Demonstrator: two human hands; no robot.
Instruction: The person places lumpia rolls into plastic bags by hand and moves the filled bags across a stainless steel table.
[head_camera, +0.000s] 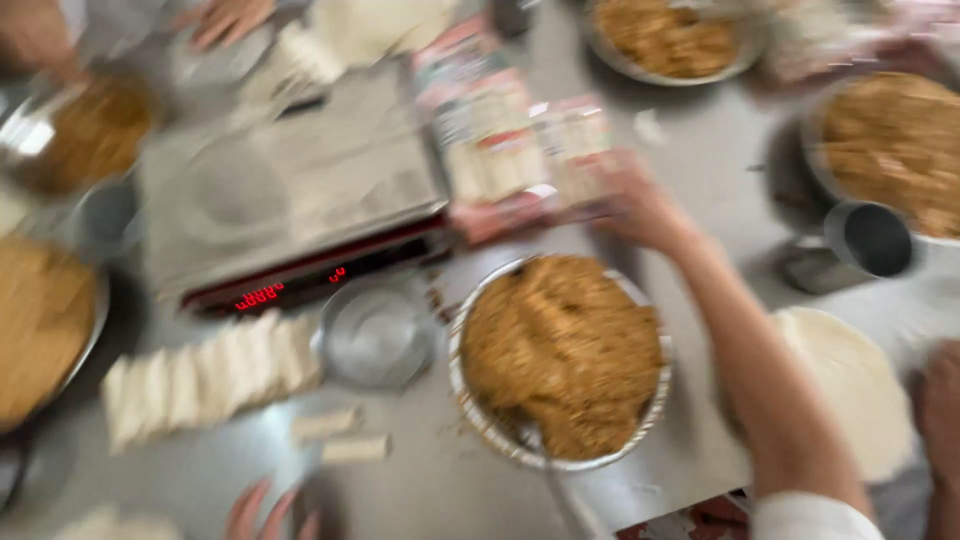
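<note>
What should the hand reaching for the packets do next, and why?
Probably close its fingers on the packet. The right hand stretches past the bowl of brown filling and already touches the packet's edge, though blur hides whether it grips yet.

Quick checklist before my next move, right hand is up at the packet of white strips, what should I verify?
1. Right hand on the clear packet of white strips: touching its edge, ok; grip, cannot tell through the blur.
2. Left hand free: fingers spread, nothing seen in it, ok.
3. Right forearm clear of the round metal bowl of brown shredded filling: passes beside its rim, ok.
4. Grey scale: red display lit, ok.
5. Another person's hand by the flat white round stack: close to the forearm, not ok.
6. View sharpness: heavily smeared, not ok.
</note>
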